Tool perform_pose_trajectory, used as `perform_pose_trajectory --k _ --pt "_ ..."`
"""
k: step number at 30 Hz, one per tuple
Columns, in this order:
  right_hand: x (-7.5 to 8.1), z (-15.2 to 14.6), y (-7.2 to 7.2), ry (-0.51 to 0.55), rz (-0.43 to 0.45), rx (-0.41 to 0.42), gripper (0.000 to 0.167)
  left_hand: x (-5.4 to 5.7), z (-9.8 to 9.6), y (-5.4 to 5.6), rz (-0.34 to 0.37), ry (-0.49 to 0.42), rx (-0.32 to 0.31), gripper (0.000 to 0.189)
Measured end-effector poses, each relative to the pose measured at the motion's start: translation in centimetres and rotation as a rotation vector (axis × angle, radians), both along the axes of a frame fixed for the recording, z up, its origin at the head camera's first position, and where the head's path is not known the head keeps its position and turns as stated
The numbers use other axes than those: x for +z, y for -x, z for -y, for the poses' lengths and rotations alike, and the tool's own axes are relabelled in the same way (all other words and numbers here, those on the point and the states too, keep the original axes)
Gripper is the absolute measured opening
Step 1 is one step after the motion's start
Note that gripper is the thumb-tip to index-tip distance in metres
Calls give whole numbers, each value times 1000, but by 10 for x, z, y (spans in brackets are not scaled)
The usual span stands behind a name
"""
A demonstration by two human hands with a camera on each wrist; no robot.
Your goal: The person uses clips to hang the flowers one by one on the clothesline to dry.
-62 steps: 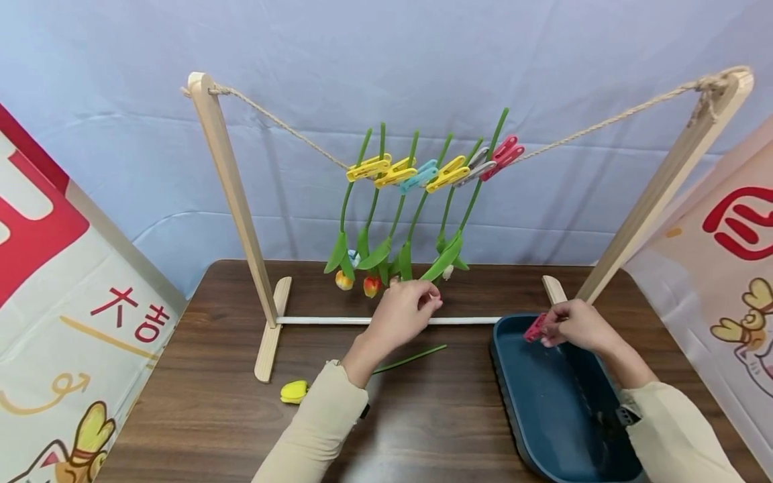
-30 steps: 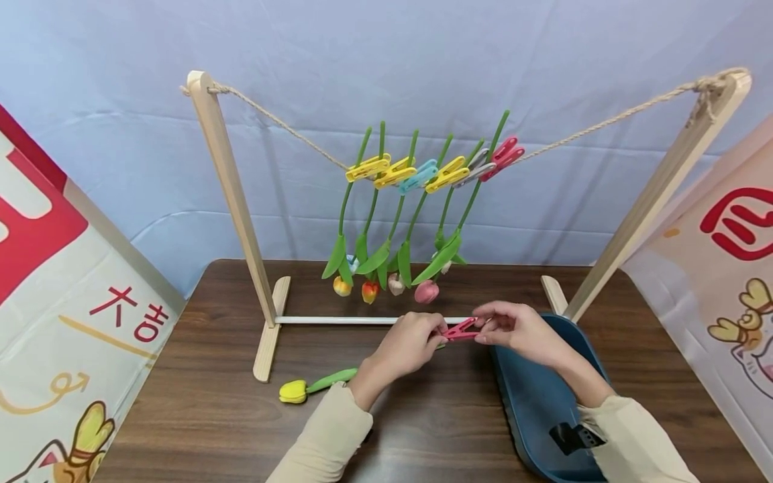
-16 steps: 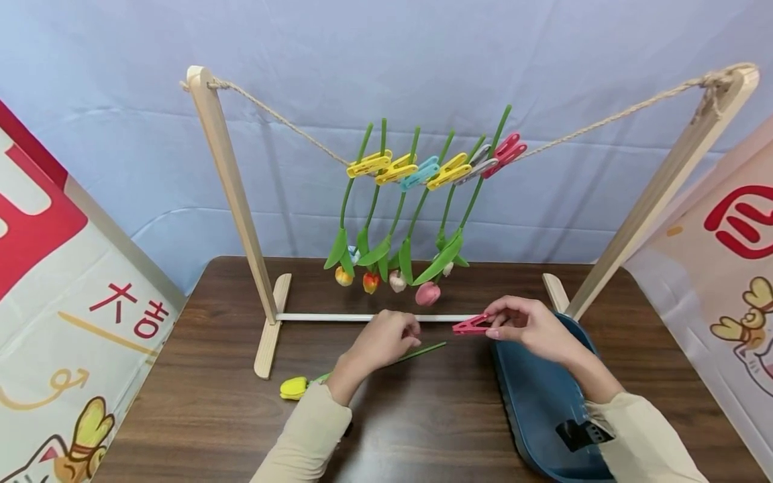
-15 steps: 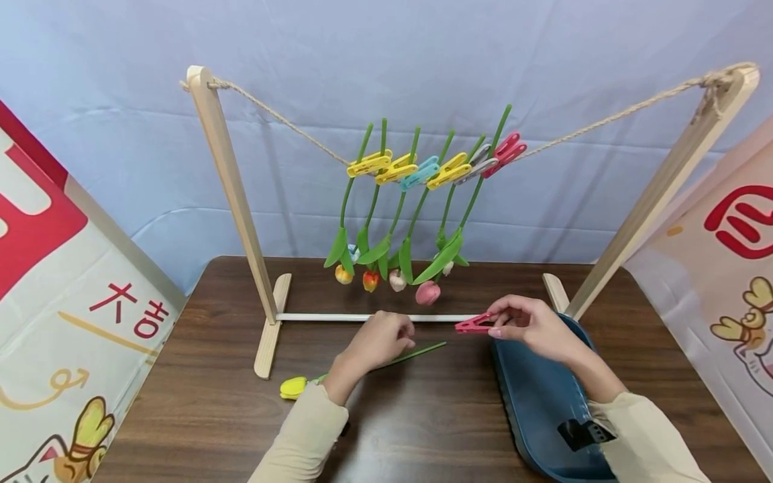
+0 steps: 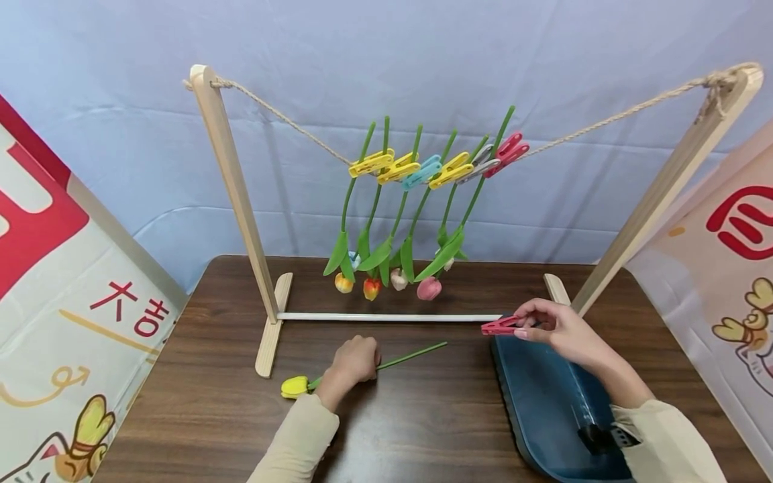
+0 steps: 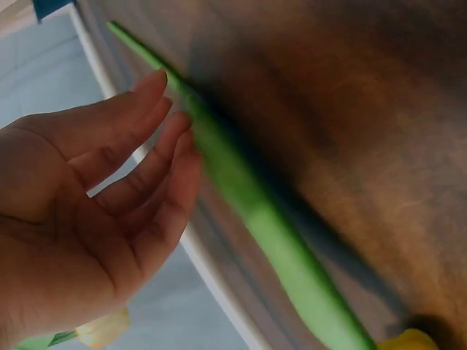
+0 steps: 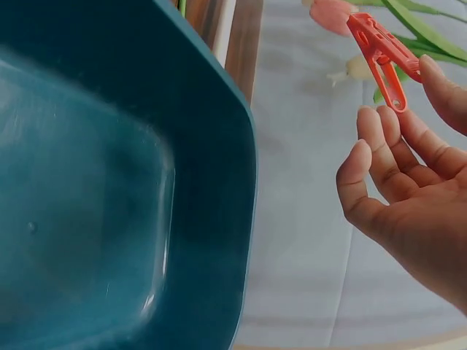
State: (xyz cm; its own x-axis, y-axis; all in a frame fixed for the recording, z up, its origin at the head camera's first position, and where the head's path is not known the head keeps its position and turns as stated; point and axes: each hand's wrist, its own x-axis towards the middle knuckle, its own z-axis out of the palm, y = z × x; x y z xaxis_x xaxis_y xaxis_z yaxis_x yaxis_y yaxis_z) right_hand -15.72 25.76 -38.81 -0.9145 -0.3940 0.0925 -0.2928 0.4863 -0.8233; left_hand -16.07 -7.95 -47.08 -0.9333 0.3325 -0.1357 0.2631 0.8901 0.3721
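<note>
In the head view a yellow tulip (image 5: 294, 387) lies on the table, its green stem (image 5: 417, 353) pointing right. My left hand (image 5: 353, 362) is over the stem; in the left wrist view its fingers (image 6: 157, 197) are loosely bent, fingertips right at the green stem and leaf, with nothing between thumb and fingers. My right hand (image 5: 552, 325) pinches a red-pink clothespin (image 5: 500, 326) by its handle ends, above the far end of the blue tray (image 5: 504, 396). Several tulips, one with a pink bloom (image 5: 429, 288), hang head-down from the rope, held by yellow, blue, grey and pink clothespins (image 5: 451, 171).
The twine rope (image 5: 284, 121) sags between two wooden posts (image 5: 232, 181), joined low down by a white rod (image 5: 386, 317). The brown table (image 5: 423, 429) ends at a pale blue cloth (image 5: 386, 60). Printed banners hang at left and right.
The right hand took the clothespin from over the tray to the left hand, then drew back right with it. The left hand moved from the hanging blooms down to the yellow tulip's stem.
</note>
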Motion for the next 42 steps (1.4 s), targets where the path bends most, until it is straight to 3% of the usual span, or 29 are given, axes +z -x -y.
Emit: perform_pose_trajectory --k 13,17,23,30,42 --pt "-1 -17 -5 -58 -13 -45 20 -12 -5 -1 -30 41 64 29" --pt "1 -23 -7 -74 -17 -65 21 -7 -3 -3 -31 35 42 29" --pt "1 -35 -10 -112 -6 -106 22 23 -2 -6 -133 -70 -40 23" --pt "1 -41 -10 -124 2 -105 22 65 -20 -6 -277 -192 -150 20" --pt "16 -36 -5 -167 -66 -114 21 120 -64 12 -382 -321 -174 9"
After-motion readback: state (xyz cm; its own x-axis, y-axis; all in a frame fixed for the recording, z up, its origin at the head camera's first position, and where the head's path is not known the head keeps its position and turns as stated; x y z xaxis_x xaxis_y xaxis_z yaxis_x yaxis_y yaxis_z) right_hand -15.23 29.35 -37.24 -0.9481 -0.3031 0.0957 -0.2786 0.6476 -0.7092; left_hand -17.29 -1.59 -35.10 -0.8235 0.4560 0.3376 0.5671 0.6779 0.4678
